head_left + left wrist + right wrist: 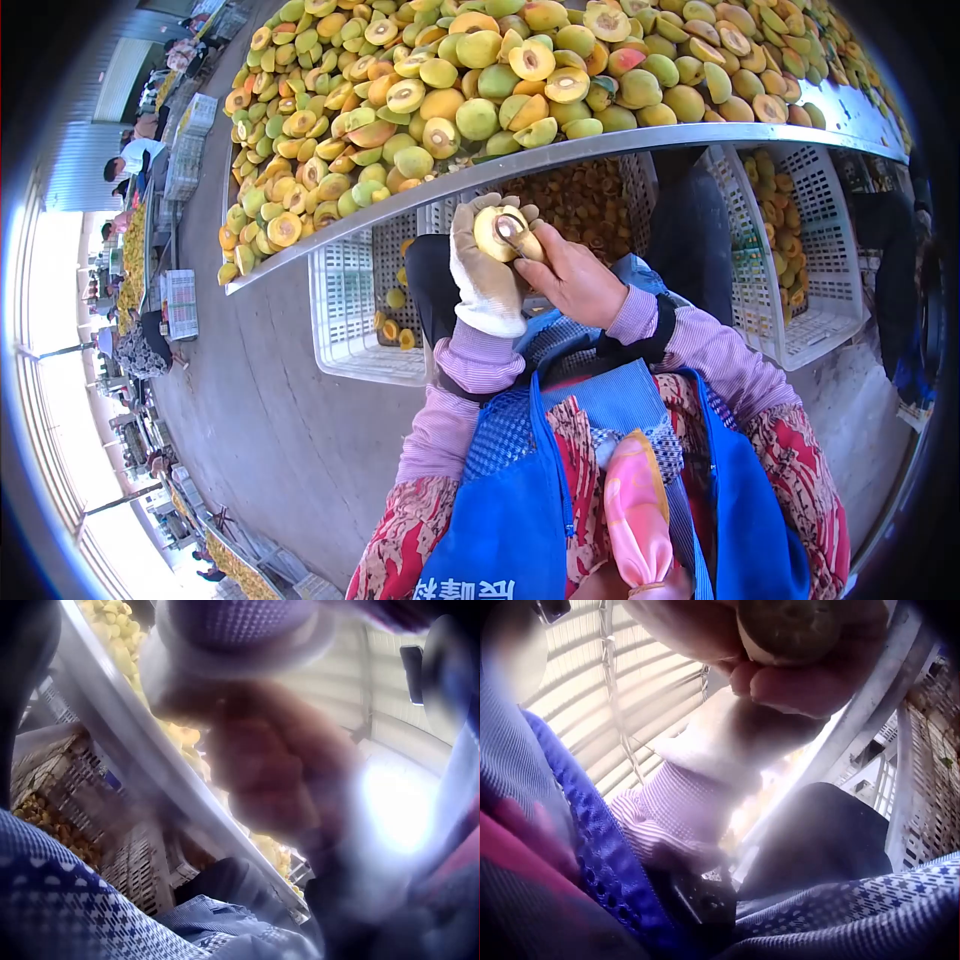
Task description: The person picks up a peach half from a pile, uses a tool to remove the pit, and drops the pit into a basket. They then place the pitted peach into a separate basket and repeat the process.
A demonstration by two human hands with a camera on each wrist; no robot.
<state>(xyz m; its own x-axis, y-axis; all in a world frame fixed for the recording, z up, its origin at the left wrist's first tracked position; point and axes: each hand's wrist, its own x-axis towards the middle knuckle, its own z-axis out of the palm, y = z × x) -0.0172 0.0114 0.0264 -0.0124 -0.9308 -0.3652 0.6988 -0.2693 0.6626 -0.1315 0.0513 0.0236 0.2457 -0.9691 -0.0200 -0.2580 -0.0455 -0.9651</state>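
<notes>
In the head view my left hand, in a pale glove, holds a cut yellow peach with its cut face up. My bare right hand grips a pitting tool, its curved metal end at the middle of the cut face. The round butt of the tool's handle pokes out of my right fist in the right wrist view. Just beyond both hands, a heap of whole-looking and halved peaches covers the metal-edged table. The left wrist view is blurred, and the peach is hidden there.
The table's metal rim runs just past my hands. Below it stand a white crate with some peach pieces, a crate heaped with brownish pieces, and another white crate at right. Other people work along tables at far left.
</notes>
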